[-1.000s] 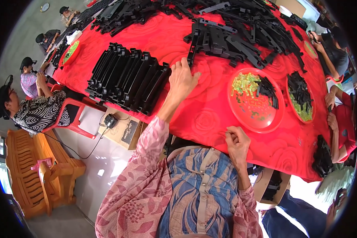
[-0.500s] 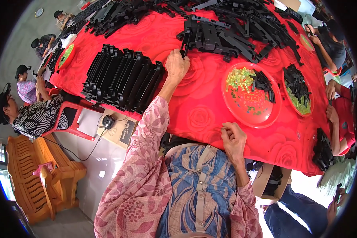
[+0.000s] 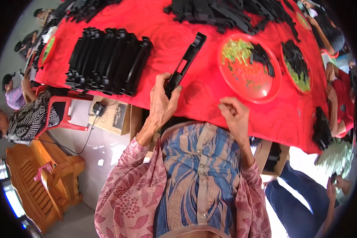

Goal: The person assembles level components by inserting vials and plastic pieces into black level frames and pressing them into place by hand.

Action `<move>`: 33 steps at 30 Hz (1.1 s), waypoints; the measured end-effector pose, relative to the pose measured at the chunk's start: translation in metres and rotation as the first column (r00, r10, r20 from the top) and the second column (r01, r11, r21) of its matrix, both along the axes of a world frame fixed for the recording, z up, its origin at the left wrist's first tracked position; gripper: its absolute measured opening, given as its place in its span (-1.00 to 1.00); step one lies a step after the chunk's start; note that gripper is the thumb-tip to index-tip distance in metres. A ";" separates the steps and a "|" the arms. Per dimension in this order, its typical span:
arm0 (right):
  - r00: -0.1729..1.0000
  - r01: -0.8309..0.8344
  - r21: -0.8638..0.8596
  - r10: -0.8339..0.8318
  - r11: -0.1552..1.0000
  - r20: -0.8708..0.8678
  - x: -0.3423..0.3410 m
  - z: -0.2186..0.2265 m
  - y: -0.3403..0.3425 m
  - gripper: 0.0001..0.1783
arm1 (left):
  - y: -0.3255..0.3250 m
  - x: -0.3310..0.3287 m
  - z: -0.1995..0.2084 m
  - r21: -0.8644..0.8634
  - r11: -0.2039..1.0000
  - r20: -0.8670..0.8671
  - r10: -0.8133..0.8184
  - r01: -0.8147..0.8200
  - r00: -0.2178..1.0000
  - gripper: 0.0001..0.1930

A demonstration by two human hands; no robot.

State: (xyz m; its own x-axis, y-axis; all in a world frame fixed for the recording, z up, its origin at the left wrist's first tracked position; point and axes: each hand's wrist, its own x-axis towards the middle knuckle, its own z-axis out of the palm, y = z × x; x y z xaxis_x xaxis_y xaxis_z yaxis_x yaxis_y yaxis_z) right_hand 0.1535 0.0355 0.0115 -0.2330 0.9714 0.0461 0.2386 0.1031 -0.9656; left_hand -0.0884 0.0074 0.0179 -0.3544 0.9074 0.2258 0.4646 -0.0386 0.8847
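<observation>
My left hand is closed round the lower end of a long black plastic part with a rectangular slot through it. The part tilts up and to the right above the red tablecloth. At the table's near edge, my right hand has its fingers curled and the thumb against them; anything inside is hidden or too small to make out. Beyond it lies a round red plate with translucent yellow-green pieces and small black strips.
A row of stacked black parts stands to the left. A heap of similar parts covers the far side. Another plate sits at right. Co-workers sit around the table; a red chair and a cardboard box are at left.
My left hand has drawn a black part away from the far heap toward me. The right hand stays curled near the table edge. The view has shifted, so the table sits higher.
</observation>
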 end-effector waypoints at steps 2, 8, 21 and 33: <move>0.989 -0.018 -0.169 -0.007 0.986 -0.148 0.000 0.009 0.001 -0.75 | -0.012 0.016 0.007 -0.005 0.996 0.091 -0.090 0.090 0.992 -0.64; 0.983 0.036 0.037 -0.029 0.999 -0.183 -0.038 0.030 0.001 -0.26 | -0.011 0.074 -0.008 0.084 0.985 0.158 -0.165 0.153 0.974 -0.53; 0.984 -0.177 0.076 0.178 0.981 -0.006 -0.011 0.052 -0.002 -0.37 | -0.029 0.053 -0.017 0.050 0.836 0.776 -0.377 0.547 0.506 -0.51; 0.747 -0.660 0.465 0.447 0.590 0.493 -0.009 0.079 0.016 -0.47 | -0.018 0.015 0.011 0.005 0.456 0.944 -0.297 0.890 0.147 -0.27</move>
State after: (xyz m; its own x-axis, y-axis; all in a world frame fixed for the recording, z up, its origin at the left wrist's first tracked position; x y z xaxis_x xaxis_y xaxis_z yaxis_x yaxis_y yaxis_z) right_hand 0.1446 0.0513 0.0908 -0.8189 0.4384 0.3705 0.1907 0.8166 -0.5448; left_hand -0.0734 -0.0108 0.0292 0.6577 0.7087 -0.2552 -0.3482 0.5865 0.7313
